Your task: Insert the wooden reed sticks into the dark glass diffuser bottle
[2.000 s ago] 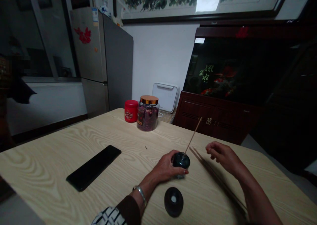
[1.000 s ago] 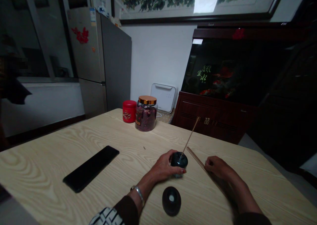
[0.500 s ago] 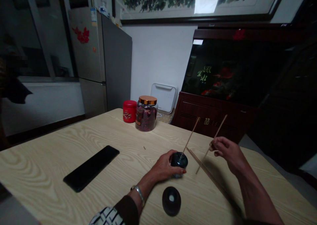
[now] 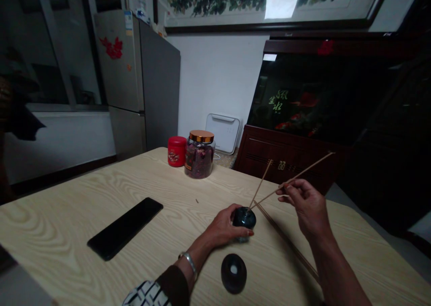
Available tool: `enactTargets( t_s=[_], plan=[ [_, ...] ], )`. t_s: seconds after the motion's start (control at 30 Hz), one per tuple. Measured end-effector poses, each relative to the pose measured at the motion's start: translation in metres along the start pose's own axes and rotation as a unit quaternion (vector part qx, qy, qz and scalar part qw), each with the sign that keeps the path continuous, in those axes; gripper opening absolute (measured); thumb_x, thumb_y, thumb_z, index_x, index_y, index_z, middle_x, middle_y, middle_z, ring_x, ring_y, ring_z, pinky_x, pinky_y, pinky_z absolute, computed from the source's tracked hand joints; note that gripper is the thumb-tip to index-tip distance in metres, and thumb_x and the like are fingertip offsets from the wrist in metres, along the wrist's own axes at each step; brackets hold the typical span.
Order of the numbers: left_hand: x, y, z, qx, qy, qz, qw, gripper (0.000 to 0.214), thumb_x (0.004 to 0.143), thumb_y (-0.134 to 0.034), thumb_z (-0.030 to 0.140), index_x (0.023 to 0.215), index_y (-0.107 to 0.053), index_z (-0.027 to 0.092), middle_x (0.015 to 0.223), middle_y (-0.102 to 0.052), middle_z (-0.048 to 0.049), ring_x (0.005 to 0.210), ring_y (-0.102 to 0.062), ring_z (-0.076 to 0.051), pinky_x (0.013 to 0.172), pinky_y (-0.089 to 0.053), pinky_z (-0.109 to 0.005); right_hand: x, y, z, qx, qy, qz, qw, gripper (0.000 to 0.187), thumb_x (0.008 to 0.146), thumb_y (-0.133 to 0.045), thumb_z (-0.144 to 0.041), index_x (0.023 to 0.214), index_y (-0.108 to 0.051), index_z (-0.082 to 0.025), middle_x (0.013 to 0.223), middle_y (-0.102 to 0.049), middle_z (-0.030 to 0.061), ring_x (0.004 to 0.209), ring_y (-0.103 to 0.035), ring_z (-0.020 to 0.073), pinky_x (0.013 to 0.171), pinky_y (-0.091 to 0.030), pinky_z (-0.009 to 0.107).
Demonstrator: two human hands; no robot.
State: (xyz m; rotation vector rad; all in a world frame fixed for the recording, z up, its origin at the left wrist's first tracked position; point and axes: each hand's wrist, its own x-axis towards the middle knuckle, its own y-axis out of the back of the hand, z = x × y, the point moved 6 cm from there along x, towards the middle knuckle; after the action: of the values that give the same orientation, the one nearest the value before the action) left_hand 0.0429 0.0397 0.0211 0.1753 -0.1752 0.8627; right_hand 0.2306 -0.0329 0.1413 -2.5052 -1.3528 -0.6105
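My left hand point(image 4: 222, 228) is wrapped round a small dark round holder point(image 4: 244, 218) standing on the wooden table point(image 4: 101, 198). One thin stick point(image 4: 261, 182) stands tilted in the holder. My right hand point(image 4: 305, 203) pinches a second thin stick point(image 4: 305, 171), slanted up to the right, its lower tip at the holder's top. More thin sticks point(image 4: 286, 243) lie on the table just right of the holder. A dark round lid point(image 4: 233, 273) with a pale centre lies in front of the holder.
A black phone point(image 4: 125, 227) lies on the table to the left. A red tin point(image 4: 177, 151) and a glass jar with a gold lid point(image 4: 200, 154) stand at the far edge. Beyond are a fridge point(image 4: 141, 81), a white appliance point(image 4: 224, 126) and a dark cabinet point(image 4: 289, 158).
My right hand went down to the sticks on the table, picked one up and swung its lower tip to the holder. My left hand stayed on the holder.
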Motion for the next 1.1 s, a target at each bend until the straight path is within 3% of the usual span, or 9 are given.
enactTargets(
  t_s=[0.37, 0.6, 0.87, 0.97, 1.03, 1.1],
  plan=[
    [0.0, -0.002, -0.002, -0.016, -0.006, -0.002, 1.0, 0.064, 0.058, -0.087, 0.033, 0.114, -0.062, 0.015, 0.102, -0.067, -0.007, 0.094, -0.061, -0.022, 0.083, -0.046, -0.03, -0.015, -0.041, 0.013, -0.07, -0.02, -0.135, 0.988, 0.024, 0.08, -0.066, -0.041, 0.078, -0.055, -0.019, 0.074, -0.065, 0.0033, 0.07, -0.065, 0.0179, 0.062, -0.055, 0.03],
    [0.002, 0.001, -0.007, 0.018, -0.01, 0.002, 1.0, 0.065, 0.058, -0.087, 0.036, 0.113, -0.062, 0.015, 0.1, -0.067, -0.0058, 0.093, -0.06, -0.022, 0.084, -0.045, -0.03, -0.018, -0.05, 0.033, -0.094, -0.036, -0.186, 0.977, 0.022, 0.082, -0.063, -0.04, 0.08, -0.055, -0.02, 0.076, -0.064, 0.0024, 0.07, -0.065, 0.0181, 0.062, -0.056, 0.031],
    [0.002, 0.0, -0.007, 0.004, -0.01, 0.002, 1.0, 0.064, 0.057, -0.088, 0.035, 0.113, -0.062, 0.015, 0.1, -0.067, -0.0058, 0.093, -0.06, -0.021, 0.083, -0.045, -0.03, -0.019, -0.046, 0.04, -0.13, -0.063, -0.223, 0.964, 0.021, 0.082, -0.061, -0.04, 0.085, -0.056, -0.02, 0.074, -0.064, 0.0021, 0.072, -0.066, 0.0186, 0.062, -0.053, 0.03],
    [0.002, -0.001, -0.006, -0.017, -0.013, -0.001, 1.0, 0.063, 0.058, -0.087, 0.032, 0.113, -0.062, 0.015, 0.1, -0.067, -0.0058, 0.093, -0.06, -0.021, 0.083, -0.045, -0.029, -0.012, -0.032, 0.042, -0.154, -0.071, -0.222, 0.96, 0.021, 0.082, -0.057, -0.04, 0.086, -0.055, -0.02, 0.075, -0.064, 0.0021, 0.069, -0.065, 0.0184, 0.06, -0.052, 0.03],
    [0.001, -0.002, -0.006, -0.03, -0.014, -0.004, 0.999, 0.062, 0.058, -0.087, 0.031, 0.113, -0.062, 0.015, 0.1, -0.067, -0.0057, 0.092, -0.06, -0.02, 0.083, -0.045, -0.029, -0.003, -0.015, 0.048, -0.221, -0.058, -0.211, 0.95, 0.018, 0.083, -0.052, -0.038, 0.086, -0.055, -0.02, 0.076, -0.065, 0.0025, 0.067, -0.065, 0.0182, 0.059, -0.05, 0.029],
    [0.001, -0.001, -0.005, -0.032, -0.012, -0.004, 0.999, 0.062, 0.058, -0.088, 0.03, 0.112, -0.063, 0.015, 0.099, -0.067, -0.0056, 0.092, -0.06, -0.02, 0.083, -0.045, -0.029, 0.005, 0.003, 0.06, -0.343, -0.039, -0.21, 0.915, 0.015, 0.084, -0.048, -0.033, 0.085, -0.057, -0.021, 0.078, -0.067, 0.0032, 0.069, -0.065, 0.0179, 0.061, -0.047, 0.028]
  ],
)
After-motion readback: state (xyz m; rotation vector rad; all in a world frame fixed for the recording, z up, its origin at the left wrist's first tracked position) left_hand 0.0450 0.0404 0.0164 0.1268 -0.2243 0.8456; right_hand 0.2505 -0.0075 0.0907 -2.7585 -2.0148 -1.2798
